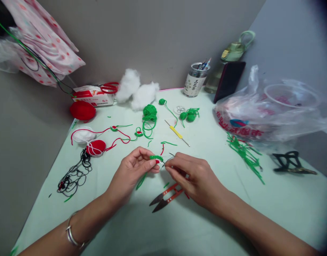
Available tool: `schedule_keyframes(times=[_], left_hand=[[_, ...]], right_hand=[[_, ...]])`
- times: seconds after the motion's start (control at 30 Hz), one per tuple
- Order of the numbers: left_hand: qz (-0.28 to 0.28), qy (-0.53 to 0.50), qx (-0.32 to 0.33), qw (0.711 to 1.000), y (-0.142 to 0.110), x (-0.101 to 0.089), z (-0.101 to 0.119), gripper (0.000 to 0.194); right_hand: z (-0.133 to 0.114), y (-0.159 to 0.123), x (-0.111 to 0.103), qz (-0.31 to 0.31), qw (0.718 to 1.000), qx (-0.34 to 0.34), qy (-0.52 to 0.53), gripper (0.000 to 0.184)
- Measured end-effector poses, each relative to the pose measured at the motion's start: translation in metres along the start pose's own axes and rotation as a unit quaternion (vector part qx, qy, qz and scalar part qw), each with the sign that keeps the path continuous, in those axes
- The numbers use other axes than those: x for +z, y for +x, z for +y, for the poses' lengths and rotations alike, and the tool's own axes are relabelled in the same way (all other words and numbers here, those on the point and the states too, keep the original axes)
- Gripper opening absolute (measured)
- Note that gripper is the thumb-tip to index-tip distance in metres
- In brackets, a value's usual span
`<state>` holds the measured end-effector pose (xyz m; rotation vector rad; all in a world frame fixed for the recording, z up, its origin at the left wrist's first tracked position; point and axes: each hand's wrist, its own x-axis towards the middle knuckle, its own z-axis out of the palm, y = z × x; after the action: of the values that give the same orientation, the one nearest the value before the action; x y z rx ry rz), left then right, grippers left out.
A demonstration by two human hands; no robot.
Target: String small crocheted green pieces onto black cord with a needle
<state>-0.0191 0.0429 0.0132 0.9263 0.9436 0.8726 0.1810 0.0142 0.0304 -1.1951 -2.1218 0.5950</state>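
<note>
My left hand is closed, pinching a small crocheted piece with a green scalloped rim and red inside. A green yarn tail hangs below that hand. Just to the right, my right hand pinches a thin black thread close to the piece's edge. A thin pale sliver lies between piece and fingertips; whether it is a needle I cannot tell. Orange-handled thread snips lie with their blades apart beneath my right hand, which partly hides the handles.
Left are tangled black yarn, red yarn and two small crocheted pieces. Farther back are a green yarn ball, a yellow-handled crochet hook and white stuffing. A jar, phone and plastic bag stand right.
</note>
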Motion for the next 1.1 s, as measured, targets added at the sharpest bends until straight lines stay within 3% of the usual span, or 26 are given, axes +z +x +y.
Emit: schedule_keyframes(times=[0.4, 0.57, 0.77, 0.93, 1.1], left_hand=[[-0.057, -0.064, -0.071, 0.994, 0.002, -0.001, 0.009, 0.017], [-0.054, -0.074, -0.091, 0.992, -0.001, 0.0, 0.01, 0.018], [-0.038, -0.063, -0.065, 0.995, 0.0, 0.003, 0.008, 0.021], [-0.024, -0.036, -0.028, 0.999, 0.001, 0.003, 0.003, 0.02], [-0.033, -0.016, -0.012, 0.999, -0.001, 0.003, -0.001, 0.019]], right_hand=[[0.008, 0.003, -0.003, 0.015, 0.997, 0.025, 0.073, 0.014], [0.009, 0.007, 0.0, 0.024, 0.99, 0.086, 0.109, 0.012], [0.007, 0.006, 0.005, 0.031, 0.988, 0.12, 0.091, 0.008], [-0.005, 0.0, 0.013, 0.042, 0.989, 0.083, 0.112, 0.009], [-0.011, -0.002, 0.019, 0.074, 0.996, -0.033, -0.049, 0.008]])
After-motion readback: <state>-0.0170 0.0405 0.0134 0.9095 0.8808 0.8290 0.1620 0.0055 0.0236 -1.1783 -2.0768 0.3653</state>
